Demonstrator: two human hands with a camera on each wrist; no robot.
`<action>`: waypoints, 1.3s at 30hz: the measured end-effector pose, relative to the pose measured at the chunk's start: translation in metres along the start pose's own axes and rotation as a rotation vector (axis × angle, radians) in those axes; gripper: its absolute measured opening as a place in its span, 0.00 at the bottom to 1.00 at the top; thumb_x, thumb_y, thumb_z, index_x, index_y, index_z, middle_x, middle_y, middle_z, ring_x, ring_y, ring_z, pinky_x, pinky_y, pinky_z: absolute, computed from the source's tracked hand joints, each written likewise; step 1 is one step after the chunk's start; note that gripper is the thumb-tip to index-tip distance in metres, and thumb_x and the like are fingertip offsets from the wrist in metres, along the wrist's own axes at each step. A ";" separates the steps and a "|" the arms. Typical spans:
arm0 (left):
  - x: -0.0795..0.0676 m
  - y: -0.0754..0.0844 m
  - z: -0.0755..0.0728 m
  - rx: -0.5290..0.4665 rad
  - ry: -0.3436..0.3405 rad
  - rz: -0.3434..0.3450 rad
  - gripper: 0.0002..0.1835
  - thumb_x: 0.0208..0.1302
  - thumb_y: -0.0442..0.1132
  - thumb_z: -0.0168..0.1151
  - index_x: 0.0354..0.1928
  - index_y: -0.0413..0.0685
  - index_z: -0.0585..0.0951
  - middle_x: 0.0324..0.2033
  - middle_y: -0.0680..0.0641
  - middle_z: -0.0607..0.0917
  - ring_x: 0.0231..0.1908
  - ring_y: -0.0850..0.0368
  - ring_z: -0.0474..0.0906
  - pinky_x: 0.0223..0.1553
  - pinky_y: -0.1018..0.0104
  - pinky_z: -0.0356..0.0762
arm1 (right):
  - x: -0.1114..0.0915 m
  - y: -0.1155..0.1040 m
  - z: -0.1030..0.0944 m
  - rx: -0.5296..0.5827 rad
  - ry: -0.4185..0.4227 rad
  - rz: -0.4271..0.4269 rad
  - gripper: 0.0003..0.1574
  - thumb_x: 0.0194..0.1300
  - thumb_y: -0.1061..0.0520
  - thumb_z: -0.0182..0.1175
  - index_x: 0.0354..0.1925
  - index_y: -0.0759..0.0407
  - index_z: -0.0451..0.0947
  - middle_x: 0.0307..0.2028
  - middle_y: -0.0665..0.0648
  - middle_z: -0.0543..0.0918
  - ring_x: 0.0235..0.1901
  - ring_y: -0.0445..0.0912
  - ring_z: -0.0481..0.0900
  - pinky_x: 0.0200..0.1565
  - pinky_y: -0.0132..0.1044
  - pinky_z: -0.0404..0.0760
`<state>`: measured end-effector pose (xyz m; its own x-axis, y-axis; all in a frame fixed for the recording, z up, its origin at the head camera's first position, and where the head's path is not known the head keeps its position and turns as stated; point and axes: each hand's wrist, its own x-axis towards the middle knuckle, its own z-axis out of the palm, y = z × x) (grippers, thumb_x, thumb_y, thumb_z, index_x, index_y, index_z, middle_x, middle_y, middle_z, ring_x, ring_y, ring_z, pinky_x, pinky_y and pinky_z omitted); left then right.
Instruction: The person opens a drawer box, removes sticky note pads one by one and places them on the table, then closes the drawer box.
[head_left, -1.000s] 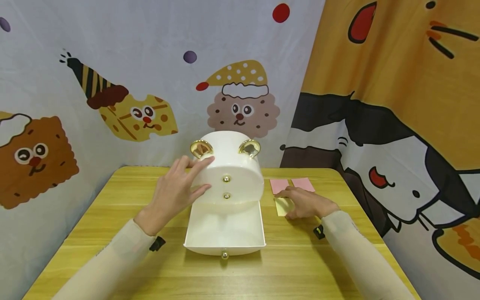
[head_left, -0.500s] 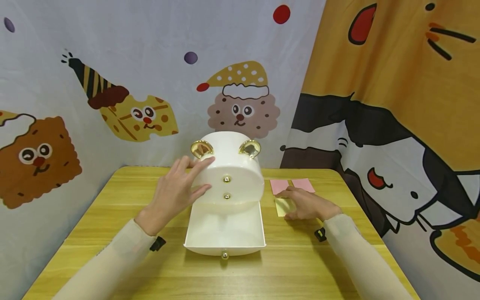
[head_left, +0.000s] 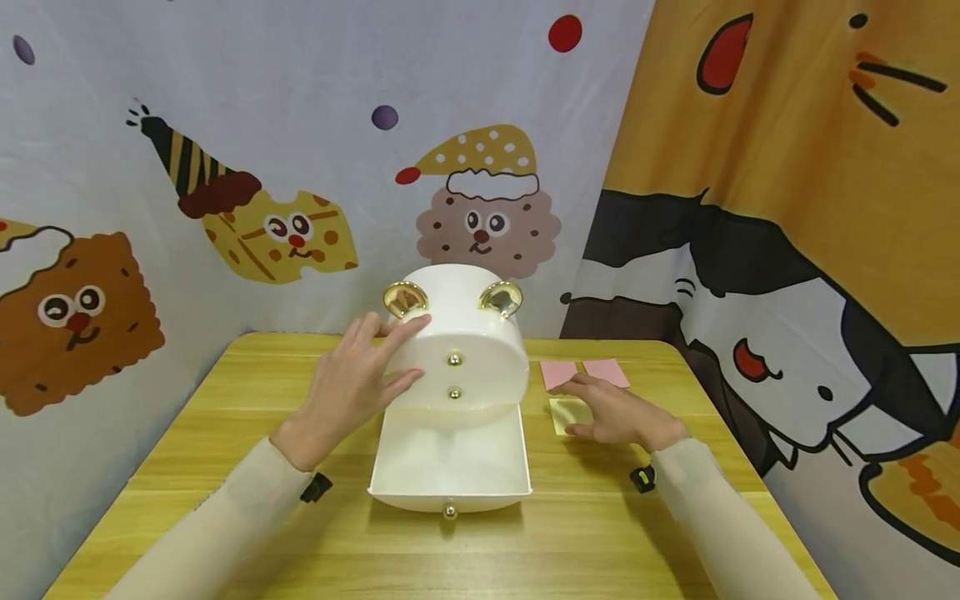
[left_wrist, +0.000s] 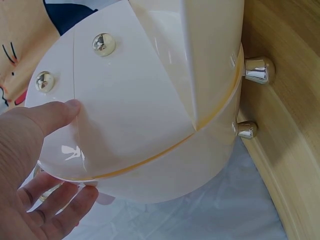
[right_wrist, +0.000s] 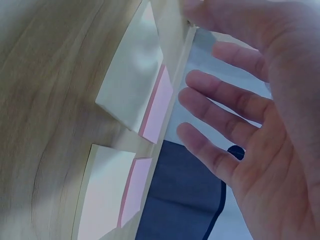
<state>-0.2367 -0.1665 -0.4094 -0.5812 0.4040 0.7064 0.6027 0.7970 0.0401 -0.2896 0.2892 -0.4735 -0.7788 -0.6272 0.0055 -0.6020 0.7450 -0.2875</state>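
A white storage box [head_left: 457, 325] with gold ears and knobs stands mid-table, its bottom drawer [head_left: 450, 458] pulled out. My left hand [head_left: 337, 396] holds the box's left side; in the left wrist view the thumb [left_wrist: 60, 116] lies on the front face and the other fingers are round the edge. My right hand [head_left: 618, 412] is above the sticky notes with fingers spread and nothing in its grasp. Under it lies a yellow sticky note pad [head_left: 567, 417], and a second yellow pad [right_wrist: 105, 185] shows in the right wrist view. Behind are two pink pads [head_left: 557, 375].
The wooden table [head_left: 300, 542] ends at a cloth backdrop [head_left: 300, 67] with cartoon figures, behind and at both sides. The open drawer reaches toward the table's front. Gold ears [head_left: 501, 298] stick up from the top of the box.
My right hand has shifted very slightly, its thumb lifting a little off the yellow pad. The left hand and the box stay put; the head view tilts slightly.
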 end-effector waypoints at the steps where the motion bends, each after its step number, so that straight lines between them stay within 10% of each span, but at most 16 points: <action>1: 0.000 0.000 0.000 0.000 -0.002 -0.001 0.47 0.66 0.51 0.91 0.85 0.63 0.78 0.46 0.43 0.80 0.40 0.49 0.76 0.19 0.73 0.61 | -0.001 -0.001 0.000 0.001 0.005 -0.005 0.40 0.73 0.53 0.82 0.79 0.55 0.82 0.72 0.60 0.87 0.86 0.75 0.69 0.80 0.68 0.79; 21: -0.002 -0.002 0.003 -0.003 0.002 0.007 0.47 0.68 0.51 0.90 0.85 0.63 0.78 0.46 0.42 0.80 0.40 0.50 0.76 0.19 0.73 0.62 | -0.005 -0.015 0.001 -0.012 0.100 -0.090 0.31 0.79 0.54 0.77 0.75 0.55 0.85 0.68 0.54 0.89 0.81 0.66 0.79 0.85 0.63 0.73; 39: -0.001 -0.002 0.002 0.001 0.006 0.005 0.47 0.67 0.51 0.90 0.85 0.63 0.78 0.46 0.43 0.80 0.40 0.50 0.76 0.19 0.73 0.62 | -0.013 -0.033 -0.004 -0.054 0.198 -0.175 0.28 0.77 0.57 0.78 0.71 0.52 0.87 0.63 0.53 0.92 0.64 0.49 0.91 0.68 0.53 0.91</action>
<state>-0.2387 -0.1679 -0.4118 -0.5747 0.4053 0.7109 0.6049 0.7955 0.0355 -0.2600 0.2734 -0.4601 -0.6783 -0.6945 0.2397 -0.7347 0.6437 -0.2141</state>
